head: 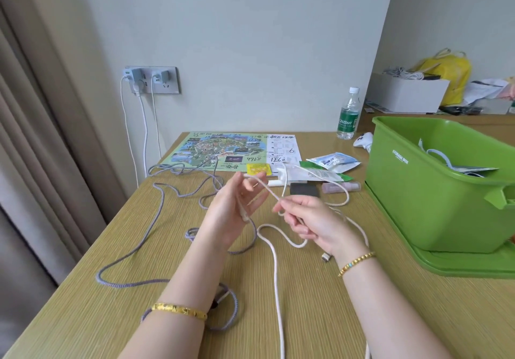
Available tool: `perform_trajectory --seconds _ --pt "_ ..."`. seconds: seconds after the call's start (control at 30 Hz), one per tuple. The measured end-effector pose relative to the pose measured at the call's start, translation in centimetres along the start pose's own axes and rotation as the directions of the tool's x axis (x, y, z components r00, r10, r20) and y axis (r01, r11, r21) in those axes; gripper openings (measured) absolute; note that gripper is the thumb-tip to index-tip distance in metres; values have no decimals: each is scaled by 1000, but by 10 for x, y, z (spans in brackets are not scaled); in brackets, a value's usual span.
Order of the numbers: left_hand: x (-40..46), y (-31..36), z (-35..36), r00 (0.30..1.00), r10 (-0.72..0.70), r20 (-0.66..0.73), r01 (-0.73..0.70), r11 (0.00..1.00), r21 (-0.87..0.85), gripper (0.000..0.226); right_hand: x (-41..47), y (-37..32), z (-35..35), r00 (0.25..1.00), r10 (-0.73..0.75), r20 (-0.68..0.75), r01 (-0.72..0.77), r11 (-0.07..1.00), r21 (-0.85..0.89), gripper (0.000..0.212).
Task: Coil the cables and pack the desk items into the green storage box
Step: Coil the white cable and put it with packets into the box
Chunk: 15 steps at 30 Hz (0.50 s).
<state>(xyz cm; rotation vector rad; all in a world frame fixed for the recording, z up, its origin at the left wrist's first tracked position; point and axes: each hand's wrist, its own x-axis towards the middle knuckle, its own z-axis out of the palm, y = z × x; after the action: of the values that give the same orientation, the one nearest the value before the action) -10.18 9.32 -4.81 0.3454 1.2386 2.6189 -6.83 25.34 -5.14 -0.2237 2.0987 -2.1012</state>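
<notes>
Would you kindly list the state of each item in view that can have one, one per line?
white cable: uncoiled, held by both hands
left hand: cable draped over its fingers
right hand: pinching the cable
purple cable: loose, sprawled on the desk
green storage box: open, partly filled, standing on its lid
water bottle: upright, capped
wall chargers: plugged in
map: lying flat
</notes>
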Motion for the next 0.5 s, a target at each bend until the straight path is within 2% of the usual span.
perform_trajectory --seconds 0.13,0.37,0.5 --pt "-2 -3 2 998 37 55 -39 999 31 41 0 7 4 996 70 58 -62 990 -124 28" --pt "4 2 1 986 164 -16 -164 987 -6 32 4 9 3 996 67 60 -52 974 -222 31" --pt "5 10 -1 979 200 -45 -201 979 -28 29 -1 6 -4 995 68 78 -56 986 -157 27"
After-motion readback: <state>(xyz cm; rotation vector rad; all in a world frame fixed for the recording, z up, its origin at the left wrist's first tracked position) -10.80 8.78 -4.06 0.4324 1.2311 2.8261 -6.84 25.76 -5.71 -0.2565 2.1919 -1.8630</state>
